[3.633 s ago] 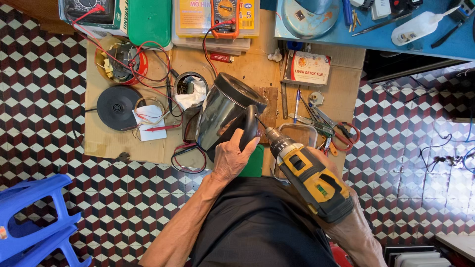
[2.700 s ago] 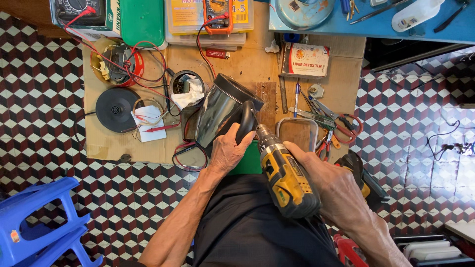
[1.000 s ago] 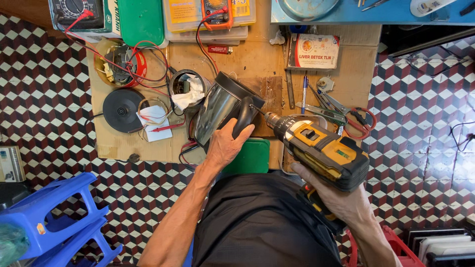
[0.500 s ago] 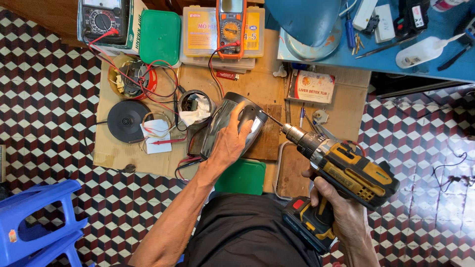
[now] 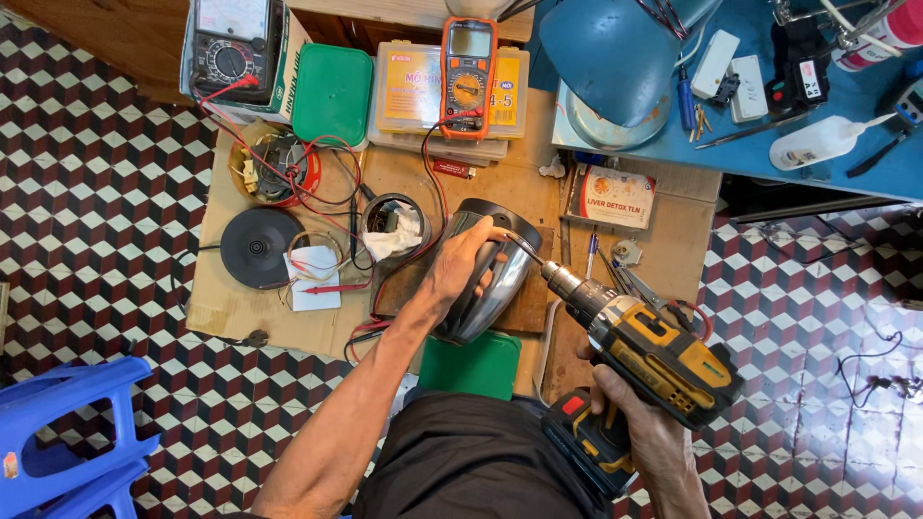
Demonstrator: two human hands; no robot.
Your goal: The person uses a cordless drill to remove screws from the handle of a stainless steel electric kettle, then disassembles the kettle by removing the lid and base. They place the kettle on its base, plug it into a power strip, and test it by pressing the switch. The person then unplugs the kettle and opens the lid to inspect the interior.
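Observation:
A steel electric kettle (image 5: 486, 293) lies on its side on a wooden board on the floor. My left hand (image 5: 460, 261) rests on top of it and grips its body. In my right hand (image 5: 646, 434) I hold a yellow and black cordless drill (image 5: 642, 354) by its handle. The drill's bit points up and to the left and meets the kettle near its black handle side. My black-clad lap fills the bottom middle of the view.
The round black kettle base (image 5: 261, 247) lies left on the cardboard, beside a notepad with a red pen (image 5: 314, 278). Two multimeters (image 5: 467, 79) with red leads, a green lid (image 5: 332, 94), a blue lamp shade (image 5: 608, 60), pliers (image 5: 642, 288) and a blue plastic stool (image 5: 67, 432) surround me.
The drill swung away to the right, then came back, and its bit now touches the kettle. My left hand slid up onto the kettle's top. The view has shifted down.

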